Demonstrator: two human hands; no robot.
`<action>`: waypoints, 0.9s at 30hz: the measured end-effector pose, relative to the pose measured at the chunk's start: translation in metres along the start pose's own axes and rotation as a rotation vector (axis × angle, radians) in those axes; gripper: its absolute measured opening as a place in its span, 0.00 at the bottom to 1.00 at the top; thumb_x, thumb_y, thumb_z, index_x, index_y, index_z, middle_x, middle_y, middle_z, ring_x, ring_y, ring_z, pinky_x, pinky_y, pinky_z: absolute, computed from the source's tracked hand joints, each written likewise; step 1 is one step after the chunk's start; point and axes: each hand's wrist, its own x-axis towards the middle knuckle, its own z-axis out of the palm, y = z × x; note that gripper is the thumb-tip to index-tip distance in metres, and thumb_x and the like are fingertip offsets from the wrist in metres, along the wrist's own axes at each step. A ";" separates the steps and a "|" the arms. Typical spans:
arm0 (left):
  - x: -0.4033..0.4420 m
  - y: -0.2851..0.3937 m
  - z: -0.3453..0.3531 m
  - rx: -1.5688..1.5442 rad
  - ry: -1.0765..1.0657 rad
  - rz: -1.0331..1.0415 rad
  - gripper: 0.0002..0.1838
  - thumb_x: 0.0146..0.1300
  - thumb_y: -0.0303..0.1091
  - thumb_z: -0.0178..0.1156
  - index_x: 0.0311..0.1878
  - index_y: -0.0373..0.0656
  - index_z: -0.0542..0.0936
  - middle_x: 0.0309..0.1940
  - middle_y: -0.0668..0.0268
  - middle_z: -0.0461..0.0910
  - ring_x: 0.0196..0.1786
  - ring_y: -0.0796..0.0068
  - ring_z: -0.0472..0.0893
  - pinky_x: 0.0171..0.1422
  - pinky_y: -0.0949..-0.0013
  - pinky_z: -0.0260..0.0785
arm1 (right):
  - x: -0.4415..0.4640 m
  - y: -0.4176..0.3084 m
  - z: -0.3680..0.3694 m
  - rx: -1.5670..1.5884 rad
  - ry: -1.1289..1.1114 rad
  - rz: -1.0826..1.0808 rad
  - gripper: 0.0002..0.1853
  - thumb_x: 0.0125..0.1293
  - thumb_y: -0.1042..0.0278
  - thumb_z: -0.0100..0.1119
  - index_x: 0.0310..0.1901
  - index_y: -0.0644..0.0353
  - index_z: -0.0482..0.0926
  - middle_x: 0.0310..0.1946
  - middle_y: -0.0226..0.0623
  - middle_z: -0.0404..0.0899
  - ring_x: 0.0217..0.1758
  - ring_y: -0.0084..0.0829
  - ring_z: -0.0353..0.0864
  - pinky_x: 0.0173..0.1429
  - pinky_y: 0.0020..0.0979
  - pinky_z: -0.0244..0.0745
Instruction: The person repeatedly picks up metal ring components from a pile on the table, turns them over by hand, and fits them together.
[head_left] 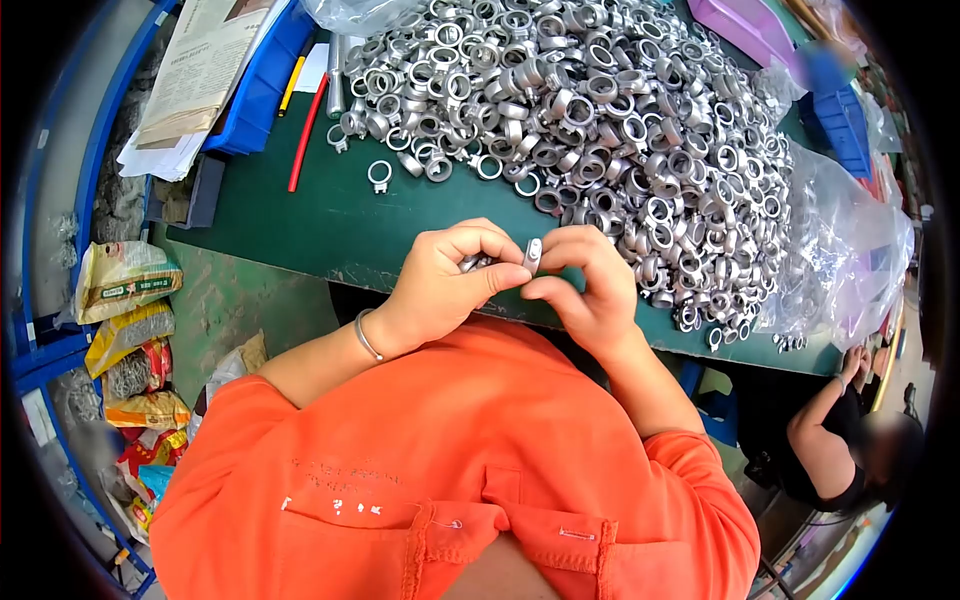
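A small metal ring [533, 254] is between the hands above the counter [290, 230] edge, pinched by the left hand [445, 275], whose curled fingers also enclose more metal; the right hand [592, 285] meets its side, though whether it grips is unclear. Beyond, one loose ring [379, 177] lies near a large heap of rings [600, 120], seemingly much left to handle; which are finished cannot be told.

A small silver-grey metal piece [533, 254], narrow side showing, stands nearly upright between the left hand [447, 272] and right hand [598, 285].
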 end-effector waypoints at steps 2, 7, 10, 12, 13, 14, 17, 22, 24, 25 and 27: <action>0.000 -0.001 0.000 0.105 0.012 0.139 0.04 0.54 0.25 0.65 0.33 0.37 0.80 0.28 0.68 0.78 0.29 0.83 0.73 0.34 0.79 0.66 | -0.013 0.005 0.003 0.391 0.104 0.310 0.07 0.62 0.71 0.57 0.39 0.63 0.74 0.34 0.36 0.77 0.32 0.25 0.76 0.35 0.24 0.72; 0.000 -0.004 0.000 0.304 0.002 0.341 0.04 0.53 0.24 0.65 0.32 0.37 0.81 0.31 0.66 0.79 0.34 0.78 0.75 0.38 0.77 0.67 | -0.007 -0.005 -0.002 0.880 -0.009 0.748 0.14 0.71 0.64 0.44 0.48 0.66 0.72 0.33 0.36 0.77 0.33 0.23 0.77 0.35 0.23 0.74; 0.000 -0.007 0.000 0.350 0.007 0.426 0.04 0.53 0.23 0.65 0.33 0.37 0.80 0.30 0.68 0.78 0.32 0.80 0.74 0.35 0.77 0.67 | -0.010 -0.006 0.002 0.886 -0.024 0.686 0.12 0.68 0.69 0.50 0.49 0.67 0.72 0.34 0.37 0.77 0.34 0.24 0.78 0.35 0.24 0.75; -0.003 -0.004 0.002 0.316 0.065 0.298 0.05 0.53 0.23 0.65 0.34 0.38 0.80 0.29 0.69 0.77 0.31 0.82 0.73 0.34 0.78 0.66 | -0.011 -0.005 0.003 0.873 0.038 0.627 0.14 0.63 0.79 0.55 0.50 0.67 0.71 0.39 0.39 0.77 0.40 0.26 0.78 0.41 0.25 0.77; -0.004 -0.003 0.002 0.284 0.124 0.174 0.06 0.53 0.23 0.64 0.35 0.38 0.80 0.28 0.71 0.76 0.30 0.84 0.72 0.33 0.78 0.66 | -0.011 -0.005 0.004 0.875 0.035 0.626 0.14 0.63 0.79 0.55 0.50 0.67 0.71 0.39 0.39 0.77 0.40 0.26 0.78 0.41 0.25 0.77; -0.002 -0.007 0.000 0.279 0.100 0.200 0.05 0.57 0.24 0.62 0.37 0.37 0.79 0.27 0.72 0.75 0.26 0.88 0.70 0.29 0.81 0.63 | -0.011 -0.006 0.006 0.881 0.092 0.555 0.15 0.61 0.81 0.56 0.50 0.67 0.70 0.42 0.40 0.76 0.43 0.27 0.78 0.44 0.26 0.77; -0.005 -0.001 0.000 -0.071 0.062 -0.138 0.05 0.61 0.28 0.59 0.36 0.36 0.79 0.25 0.70 0.76 0.23 0.88 0.69 0.25 0.83 0.62 | -0.013 -0.005 0.009 0.909 0.178 0.461 0.20 0.55 0.88 0.59 0.49 0.67 0.69 0.49 0.43 0.72 0.47 0.30 0.76 0.49 0.29 0.76; -0.002 -0.005 0.000 -0.247 -0.017 -0.194 0.13 0.67 0.37 0.52 0.37 0.36 0.78 0.23 0.67 0.77 0.21 0.87 0.70 0.22 0.83 0.61 | -0.014 -0.003 0.011 0.107 0.082 0.050 0.16 0.50 0.86 0.62 0.42 0.66 0.74 0.48 0.45 0.72 0.45 0.34 0.76 0.47 0.30 0.74; 0.002 -0.013 -0.007 -0.488 -0.173 -0.286 0.17 0.69 0.43 0.48 0.42 0.37 0.77 0.25 0.67 0.76 0.20 0.85 0.71 0.20 0.81 0.62 | -0.004 -0.009 0.009 -0.096 -0.060 -0.116 0.15 0.47 0.82 0.65 0.39 0.65 0.77 0.44 0.43 0.76 0.42 0.41 0.76 0.45 0.34 0.72; 0.001 -0.013 -0.003 -0.538 -0.065 -0.352 0.17 0.69 0.43 0.48 0.43 0.38 0.75 0.27 0.68 0.76 0.22 0.84 0.72 0.20 0.81 0.62 | -0.005 -0.013 0.012 -0.017 -0.068 -0.061 0.15 0.46 0.80 0.66 0.39 0.63 0.78 0.42 0.42 0.76 0.42 0.40 0.76 0.45 0.35 0.71; 0.001 -0.009 -0.004 -0.533 -0.061 -0.428 0.13 0.68 0.41 0.50 0.40 0.40 0.74 0.28 0.68 0.76 0.25 0.84 0.73 0.21 0.81 0.63 | 0.005 -0.003 -0.002 -0.305 -0.068 -0.223 0.12 0.48 0.77 0.64 0.37 0.61 0.78 0.40 0.40 0.77 0.41 0.40 0.76 0.42 0.35 0.70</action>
